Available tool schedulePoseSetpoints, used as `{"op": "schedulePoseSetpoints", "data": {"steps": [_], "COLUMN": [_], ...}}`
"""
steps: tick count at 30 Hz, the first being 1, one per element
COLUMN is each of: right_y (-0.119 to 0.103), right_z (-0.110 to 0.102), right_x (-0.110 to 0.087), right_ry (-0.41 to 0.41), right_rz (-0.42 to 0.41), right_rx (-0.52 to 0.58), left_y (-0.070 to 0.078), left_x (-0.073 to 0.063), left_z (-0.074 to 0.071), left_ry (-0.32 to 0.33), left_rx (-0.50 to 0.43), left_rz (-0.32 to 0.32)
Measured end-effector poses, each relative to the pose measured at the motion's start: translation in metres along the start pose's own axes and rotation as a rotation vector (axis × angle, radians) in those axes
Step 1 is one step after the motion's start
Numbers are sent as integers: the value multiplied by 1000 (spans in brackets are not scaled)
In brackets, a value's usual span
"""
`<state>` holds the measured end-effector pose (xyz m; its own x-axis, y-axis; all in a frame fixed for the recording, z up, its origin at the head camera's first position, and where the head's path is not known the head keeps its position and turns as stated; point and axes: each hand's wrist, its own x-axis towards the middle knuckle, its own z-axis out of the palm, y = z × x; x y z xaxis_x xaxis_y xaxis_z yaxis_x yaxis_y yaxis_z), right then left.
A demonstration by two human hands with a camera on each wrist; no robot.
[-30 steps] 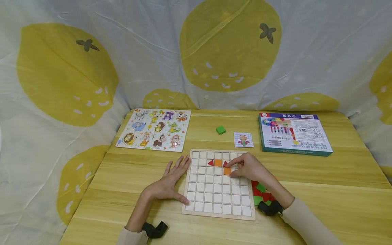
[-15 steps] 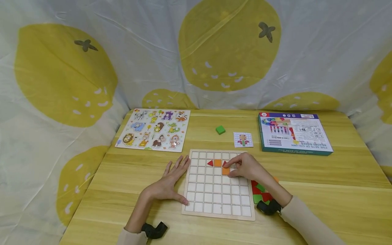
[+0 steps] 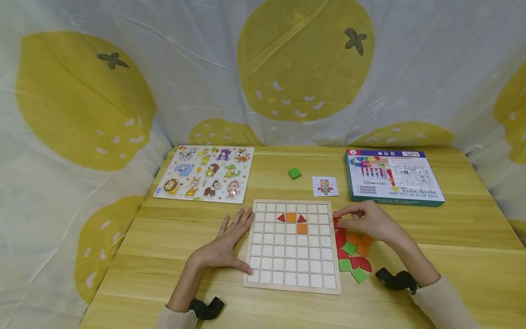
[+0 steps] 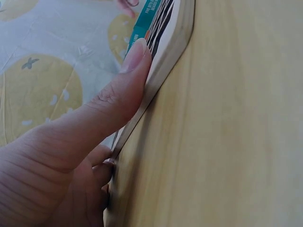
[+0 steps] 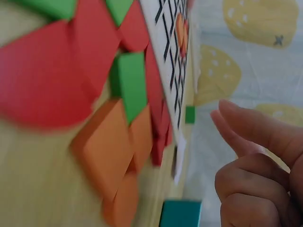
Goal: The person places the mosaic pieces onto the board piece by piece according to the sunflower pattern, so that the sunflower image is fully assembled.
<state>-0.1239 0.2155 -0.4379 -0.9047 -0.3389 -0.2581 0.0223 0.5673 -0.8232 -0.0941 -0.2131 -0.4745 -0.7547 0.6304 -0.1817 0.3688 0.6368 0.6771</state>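
A wooden grid board [image 3: 278,265] lies in front of me. On it are two orange squares [image 3: 302,228] and two red triangles [image 3: 281,218]. My left hand [image 3: 222,249] rests spread along the board's left edge; in the left wrist view its thumb [image 4: 104,99] lies against the rim. My right hand [image 3: 371,221] is past the board's right edge, thumb and index finger parted close over a red piece [image 3: 336,224]. The right wrist view shows nothing between those fingertips, and the other fingers curl in. Below lie loose red, green [image 3: 344,265] and orange pieces [image 5: 106,146].
A small pattern card [image 3: 325,186] and a green block [image 3: 294,173] lie beyond the board. At the back left is an animal puzzle [image 3: 205,176]; at the back right, a boxed bead set [image 3: 394,178]. A lemon-print cloth [image 3: 304,59] hangs behind the table.
My right hand has let go of the lower orange square, which stays on the board below the right triangle, and has moved right to the loose pieces. The left hand keeps its place.
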Motion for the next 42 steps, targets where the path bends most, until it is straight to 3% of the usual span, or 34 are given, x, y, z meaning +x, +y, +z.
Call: {"op": "schedulePoseSetpoints", "data": {"steps": [7, 12, 20, 28, 38, 42], "right_y": [32, 48, 58, 58, 57, 56], "right_z": [-22, -36, -43, -40, -38, -37], "right_x": [-15, -18, -17, -13, -12, -12], "right_ry": [-28, -149, -309, -197, -201, -161], "right_rz": [35, -16, 4, 35, 5, 9], "right_rx": [-20, 11, 89, 70, 65, 30], "left_y": [2, 1, 1, 3, 3, 3], "left_x": [1, 1, 1, 0, -1, 0], "left_z": [0, 1, 1, -1, -2, -2], "left_ry": [-2, -1, 2, 3, -3, 0], "left_rx": [-14, -3, -4, -12, -17, -19], "left_rz": [0, 5, -6, -4, -6, -1]}}
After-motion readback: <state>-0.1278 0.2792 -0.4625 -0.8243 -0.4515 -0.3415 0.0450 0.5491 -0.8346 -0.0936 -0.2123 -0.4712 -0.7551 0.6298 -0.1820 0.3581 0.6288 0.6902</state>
